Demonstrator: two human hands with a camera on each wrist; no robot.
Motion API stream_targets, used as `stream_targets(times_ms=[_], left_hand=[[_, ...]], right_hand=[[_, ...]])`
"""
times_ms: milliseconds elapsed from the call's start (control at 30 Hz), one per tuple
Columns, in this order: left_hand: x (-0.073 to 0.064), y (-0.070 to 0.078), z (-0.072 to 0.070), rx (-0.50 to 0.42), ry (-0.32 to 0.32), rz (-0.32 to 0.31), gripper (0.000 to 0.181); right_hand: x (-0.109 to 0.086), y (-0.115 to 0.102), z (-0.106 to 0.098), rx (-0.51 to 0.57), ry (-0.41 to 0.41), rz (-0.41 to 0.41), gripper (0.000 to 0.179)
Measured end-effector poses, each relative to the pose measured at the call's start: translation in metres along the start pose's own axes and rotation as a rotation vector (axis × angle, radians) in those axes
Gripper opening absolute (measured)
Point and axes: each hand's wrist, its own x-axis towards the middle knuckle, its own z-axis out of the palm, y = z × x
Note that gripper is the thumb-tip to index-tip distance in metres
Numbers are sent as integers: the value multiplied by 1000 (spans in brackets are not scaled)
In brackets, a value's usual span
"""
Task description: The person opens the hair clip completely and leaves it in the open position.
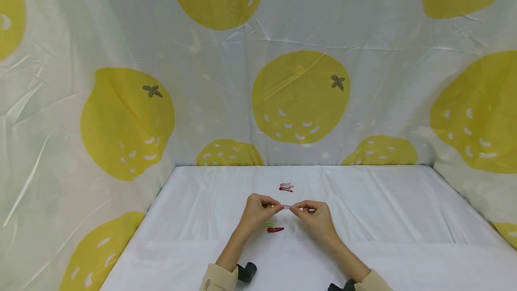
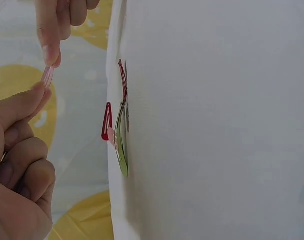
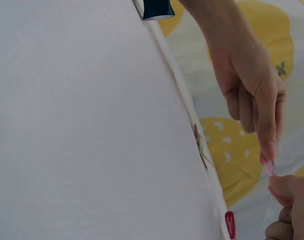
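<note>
A pink snap hair clip (image 1: 286,207) is held up over the table between both hands. My left hand (image 1: 257,213) pinches one end between thumb and forefinger, and my right hand (image 1: 317,220) pinches the other end the same way. The fingertips cover both ends; only the pink middle (image 2: 48,76) shows in the left wrist view. Below the left hand lie a green hair clip (image 1: 269,224) and a dark red one (image 1: 276,229). Beyond the hands, a red hair clip (image 1: 286,189) lies close to pink clips (image 1: 286,185).
White cloth covers the table (image 1: 181,223). A curtain with yellow lemons (image 1: 300,98) hangs behind the table and along its sides. Black wrist-worn gear (image 1: 247,273) sits by each cuff.
</note>
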Motion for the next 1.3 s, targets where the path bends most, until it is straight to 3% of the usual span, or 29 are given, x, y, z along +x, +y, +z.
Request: stream_targets(times_ms=[167, 400, 833, 1300], left_hand=[[-1, -1, -1, -6, -7, -25, 8], [-3, -1, -2, -12, -13, -32, 8], [-3, -2, -1, -2, -16, -12, 8], [-2, -1, -6, 101, -42, -52, 6]], right_hand=[[2, 10, 0, -33, 0, 5, 5], [-5, -9, -2, -13, -23, -29, 10], [4, 20, -2, -3, -8, 41, 10], [6, 19, -2, -46, -31, 67, 4]])
